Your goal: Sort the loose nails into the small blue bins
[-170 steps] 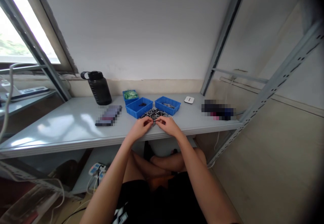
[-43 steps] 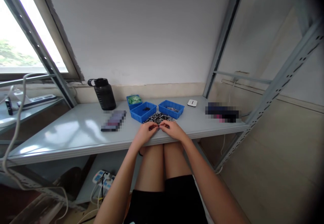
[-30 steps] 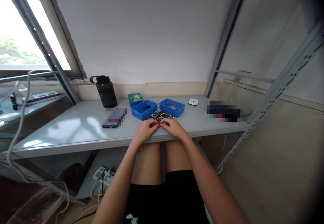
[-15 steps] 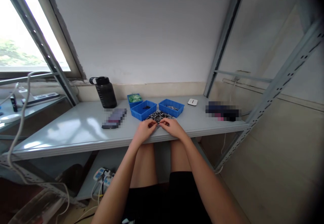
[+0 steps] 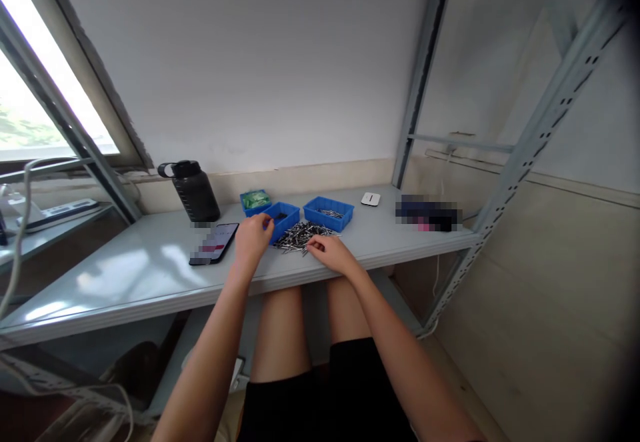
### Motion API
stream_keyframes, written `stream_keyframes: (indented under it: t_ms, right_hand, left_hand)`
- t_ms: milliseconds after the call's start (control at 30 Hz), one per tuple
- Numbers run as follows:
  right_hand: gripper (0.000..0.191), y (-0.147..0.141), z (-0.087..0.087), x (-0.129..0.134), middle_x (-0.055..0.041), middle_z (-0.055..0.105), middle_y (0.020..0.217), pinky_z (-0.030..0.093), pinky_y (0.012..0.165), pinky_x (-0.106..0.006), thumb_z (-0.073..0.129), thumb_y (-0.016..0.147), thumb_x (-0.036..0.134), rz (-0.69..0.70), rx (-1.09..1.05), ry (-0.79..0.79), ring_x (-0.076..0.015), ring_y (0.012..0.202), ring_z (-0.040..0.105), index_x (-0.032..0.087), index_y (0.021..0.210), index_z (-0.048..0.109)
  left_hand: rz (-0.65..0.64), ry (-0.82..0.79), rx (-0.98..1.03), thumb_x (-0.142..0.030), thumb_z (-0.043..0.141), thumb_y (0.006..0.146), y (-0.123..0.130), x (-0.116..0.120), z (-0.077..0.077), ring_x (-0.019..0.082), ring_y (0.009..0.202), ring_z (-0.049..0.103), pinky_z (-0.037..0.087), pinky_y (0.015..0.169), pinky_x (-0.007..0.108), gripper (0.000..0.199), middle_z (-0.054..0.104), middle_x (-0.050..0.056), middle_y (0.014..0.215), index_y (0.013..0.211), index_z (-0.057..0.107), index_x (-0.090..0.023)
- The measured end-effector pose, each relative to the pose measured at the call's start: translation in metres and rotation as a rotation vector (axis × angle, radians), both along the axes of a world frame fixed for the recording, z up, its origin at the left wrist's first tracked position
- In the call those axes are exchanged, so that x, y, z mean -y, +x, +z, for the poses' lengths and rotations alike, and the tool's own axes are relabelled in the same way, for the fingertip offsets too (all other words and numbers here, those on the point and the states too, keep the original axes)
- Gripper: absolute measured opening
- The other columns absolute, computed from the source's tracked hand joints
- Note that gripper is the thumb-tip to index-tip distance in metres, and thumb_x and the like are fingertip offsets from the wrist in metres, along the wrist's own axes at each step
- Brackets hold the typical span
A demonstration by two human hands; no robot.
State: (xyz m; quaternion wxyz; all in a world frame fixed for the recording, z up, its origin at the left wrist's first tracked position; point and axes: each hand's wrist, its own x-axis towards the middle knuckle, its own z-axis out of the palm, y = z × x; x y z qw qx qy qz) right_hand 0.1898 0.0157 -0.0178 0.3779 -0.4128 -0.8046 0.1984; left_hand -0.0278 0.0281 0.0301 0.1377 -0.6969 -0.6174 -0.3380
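A loose pile of thin black and silver pieces, like screws or rivets (image 5: pixel 299 237), lies on the table close to its front edge. My left hand (image 5: pixel 253 237) is at the near left side of the middle blue bin (image 5: pixel 286 223), its fingertips pinched together by the rim. Whatever they hold, if anything, is too small to make out. That bin has a few dark pieces inside. At the right edge of the pile rests my right hand (image 5: pixel 331 253), thumb and fingers closed together; their contents cannot be seen. The right blue bin (image 5: pixel 327 214) contains silver pieces.
A small blue bin with green packets (image 5: pixel 257 200) stands at the back. Left of it are a black bottle (image 5: pixel 196 192) and a phone (image 5: pixel 223 242). A white square object (image 5: pixel 371 199) and a blurred dark item (image 5: pixel 430 215) lie right. Metal shelf posts (image 5: pixel 423 75) frame the table.
My left hand has moved left and away from my right hand, from the pile to the middle bin. My right hand stays by the pile. The camera view has shifted slightly.
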Motion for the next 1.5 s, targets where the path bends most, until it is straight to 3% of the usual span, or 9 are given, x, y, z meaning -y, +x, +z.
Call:
stream_keyframes:
  t_ms: [100,267,467,600,667,867,1133,1500]
  right_hand:
    - [0.014,0.0,0.0,0.001,-0.0002,0.068,0.075,0.041,0.063,-0.023,0.052,0.085,0.028,-0.007,-0.003,0.002,-0.0138,0.069,0.06,0.021,0.086,0.065]
    - [0.014,0.0,0.0,0.0,-0.0006,0.068,0.075,0.04,0.062,-0.023,0.052,0.085,0.026,-0.006,0.001,0.012,-0.0137,0.069,0.06,0.021,0.085,0.065]
    - [0.014,-0.001,-0.001,-0.002,-0.0007,0.068,0.075,0.039,0.062,-0.023,0.052,0.085,0.026,-0.018,0.046,0.013,-0.0138,0.067,0.06,0.022,0.085,0.065]
    - [0.013,-0.001,-0.001,-0.001,-0.0011,0.068,0.075,0.039,0.062,-0.023,0.052,0.085,0.026,-0.018,0.056,0.019,-0.0146,0.068,0.06,0.022,0.085,0.064]
    - [0.013,-0.001,0.0,-0.001,-0.0014,0.068,0.076,0.039,0.063,-0.024,0.052,0.085,0.026,-0.017,0.056,0.02,-0.015,0.07,0.06,0.022,0.086,0.064]
    - [0.014,-0.001,0.001,0.002,-0.0018,0.069,0.08,0.038,0.064,-0.024,0.051,0.086,0.026,-0.02,0.075,0.028,-0.015,0.072,0.06,0.022,0.086,0.064]
    - [0.011,-0.002,0.0,-0.001,-0.0001,0.066,0.078,0.035,0.062,-0.023,0.059,0.082,0.028,0.046,0.217,0.078,-0.0139,0.071,0.056,0.022,0.088,0.066]
    - [0.019,-0.003,-0.006,-0.007,-0.0054,0.064,0.097,0.039,0.082,-0.03,0.051,0.089,0.03,0.061,0.308,0.205,-0.0195,0.095,0.055,0.022,0.099,0.065]
  left_hand:
    - [0.051,-0.065,-0.115,-0.026,0.05,0.083,-0.009,-0.013,0.01,0.028,0.081,0.061,0.041,0.068,0.033,0.021,0.068,0.012,0.082,0.087,0.068,-0.017]
    - [0.007,-0.009,-0.054,-0.03,0.044,0.087,-0.003,-0.003,-0.005,0.027,0.082,0.06,0.042,0.073,0.034,0.029,0.066,0.012,0.086,0.1,0.066,-0.015]
    - [-0.187,0.033,0.042,-0.028,0.044,0.088,0.021,0.024,-0.022,0.022,0.085,0.059,0.043,0.075,0.03,0.023,0.062,0.008,0.089,0.095,0.064,-0.019]
    - [-0.428,-0.15,0.038,-0.025,0.046,0.087,0.03,0.026,-0.031,0.02,0.076,0.059,0.043,0.069,0.028,0.02,0.063,0.007,0.083,0.086,0.065,-0.019]
    - [-0.481,-0.22,0.034,-0.025,0.048,0.085,0.032,0.025,-0.036,0.021,0.076,0.058,0.043,0.068,0.029,0.018,0.063,0.007,0.08,0.083,0.065,-0.018]
    - [-0.52,-0.288,0.077,-0.022,0.051,0.081,0.03,0.022,-0.039,0.02,0.074,0.059,0.043,0.067,0.028,0.015,0.065,0.007,0.082,0.085,0.065,-0.017]
    - [-0.479,-0.299,0.091,-0.015,0.049,0.08,0.031,0.022,-0.041,0.019,0.072,0.06,0.043,0.068,0.027,0.015,0.067,0.007,0.081,0.081,0.063,-0.017]
    - [-0.519,-0.229,0.143,-0.018,0.038,0.09,0.031,0.029,-0.041,0.019,0.074,0.059,0.041,0.067,0.028,0.016,0.063,0.006,0.083,0.083,0.052,-0.018]
